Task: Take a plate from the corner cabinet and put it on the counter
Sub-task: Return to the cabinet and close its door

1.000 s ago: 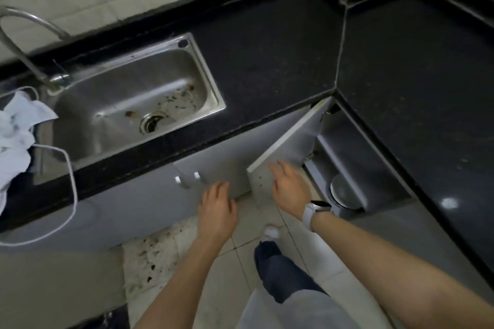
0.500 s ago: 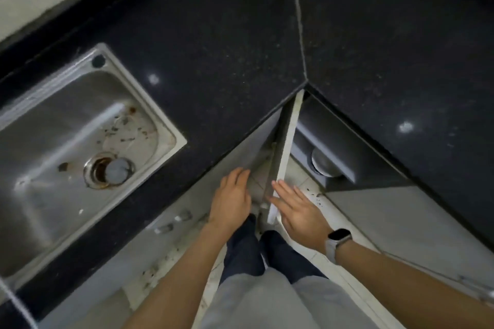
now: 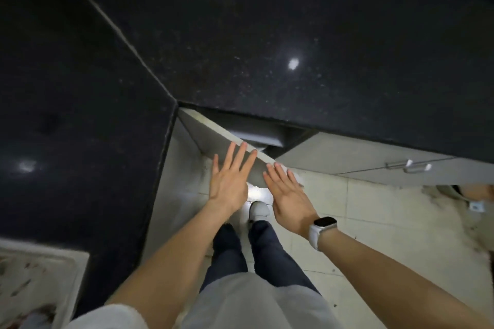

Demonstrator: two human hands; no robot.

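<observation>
The grey corner cabinet door [image 3: 213, 132] stands swung out below the black speckled counter [image 3: 267, 35]. Both my hands are flat with fingers spread, over the door's lower edge. My left hand [image 3: 230, 180] has its fingertips at the door's edge. My right hand [image 3: 287, 196], with a white watch on the wrist, lies beside it to the right. Neither holds anything. Inside the cabinet a dark shelf [image 3: 262, 132] shows, with a small pale sliver under it that may be the plate [image 3: 262, 146]; most of the interior is hidden by the counter.
The sink's corner [image 3: 40, 283] shows at the lower left. A closed grey cabinet door with a metal handle [image 3: 407, 166] runs to the right. My legs and a white shoe [image 3: 258, 209] stand on pale floor tiles below my hands.
The view has swung right and closer over the corner; the sink slid off to the lower left. Both hands went from the door's end edge to lying flat and spread over it.
</observation>
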